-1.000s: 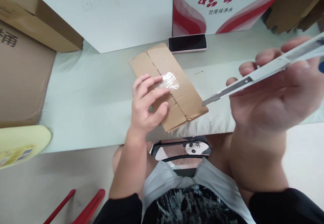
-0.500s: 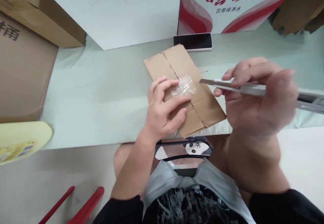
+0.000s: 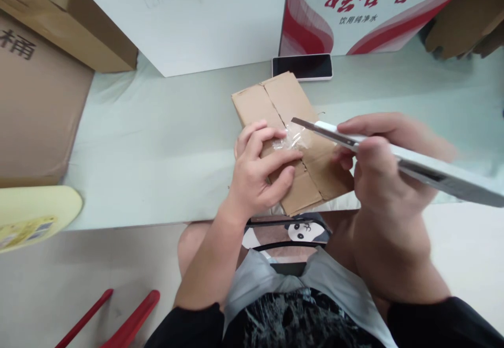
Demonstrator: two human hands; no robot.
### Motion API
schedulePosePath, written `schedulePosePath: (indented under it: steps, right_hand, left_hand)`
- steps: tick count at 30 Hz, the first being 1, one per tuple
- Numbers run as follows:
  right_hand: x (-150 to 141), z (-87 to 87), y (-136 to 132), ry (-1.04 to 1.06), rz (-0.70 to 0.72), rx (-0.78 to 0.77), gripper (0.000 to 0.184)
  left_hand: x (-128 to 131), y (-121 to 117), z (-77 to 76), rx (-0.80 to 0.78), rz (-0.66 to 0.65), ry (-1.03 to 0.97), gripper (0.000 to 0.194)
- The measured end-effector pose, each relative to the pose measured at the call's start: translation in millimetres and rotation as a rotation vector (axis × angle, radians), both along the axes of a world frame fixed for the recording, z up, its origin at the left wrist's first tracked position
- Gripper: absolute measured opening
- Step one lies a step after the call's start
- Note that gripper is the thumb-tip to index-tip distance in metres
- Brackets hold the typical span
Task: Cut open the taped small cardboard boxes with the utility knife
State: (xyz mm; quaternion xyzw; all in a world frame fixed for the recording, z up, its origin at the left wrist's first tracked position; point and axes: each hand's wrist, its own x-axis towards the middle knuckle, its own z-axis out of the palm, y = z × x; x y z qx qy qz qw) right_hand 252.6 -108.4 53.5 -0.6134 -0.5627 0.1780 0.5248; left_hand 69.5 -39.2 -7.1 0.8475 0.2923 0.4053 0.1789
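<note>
A flat brown cardboard box [image 3: 326, 167] lies slanted on the pale green cloth, a seam running along its top. Clear tape [image 3: 293, 137], wrinkled, sits across the seam near the middle. My left hand [image 3: 260, 167] rests on the box's left side with fingers apart, two fingertips at the tape. In my right hand [image 3: 388, 164] is a white utility knife [image 3: 425, 167], gripped between thumb and fingers. Its blade is out and points left, over the tape; whether the tip touches, I cannot tell.
Beyond the box lies a phone [image 3: 302, 66] against a white and red carton [image 3: 366, 38]. Large brown cartons [image 3: 43, 112] stand at the left, above a yellow rounded object [image 3: 39, 214]. Cardboard pieces [image 3: 464, 17] are at the far right. Red bars [image 3: 134, 319] show below left.
My right hand has turned the knife, closed its grip and brought the blade left over the tape. The box and my left hand appear farther right in view, the fingers still on the box.
</note>
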Motion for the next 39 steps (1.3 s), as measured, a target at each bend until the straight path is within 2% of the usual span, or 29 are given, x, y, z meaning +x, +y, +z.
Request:
schedulePosePath:
  steps: [2, 4, 11, 20, 28, 34, 39]
  right_hand:
    - [-1.1, -0.4, 1.6, -0.016, -0.044, 0.074, 0.011]
    - [-1.8, -1.8, 3.4, -0.045, -0.050, 0.070, 0.008]
    - [-0.6, -2.9, 5.5, -0.084, -0.022, -0.011, 0.009]
    - [-9.6, 5.2, 4.8, -0.072, -0.091, -0.083, 0.004]
    - [-17.0, 13.9, 3.8, -0.031, -0.078, -0.178, 0.006]
    - [-14.0, 13.9, 3.2, -0.007, -0.026, -0.147, 0.008]
    - [-5.4, 10.9, 4.4, -0.034, 0.052, -0.148, 0.015]
  left_hand:
    - [0.4, 0.1, -0.8, 0.010, 0.005, -0.019, 0.024]
    - [0.6, 0.1, -1.5, 0.013, 0.009, -0.022, 0.024]
    - [1.9, -0.4, -2.4, 0.004, 0.011, -0.034, 0.024]
    - [2.5, -0.6, -2.4, -0.002, 0.020, -0.029, 0.023]
    - [4.4, -0.8, -2.4, -0.002, 0.027, -0.036, 0.023]
    - [4.6, 2.2, -0.2, 0.006, 0.000, -0.063, 0.030]
    - [5.0, 0.5, 1.4, -0.024, 0.036, -0.055, 0.023]
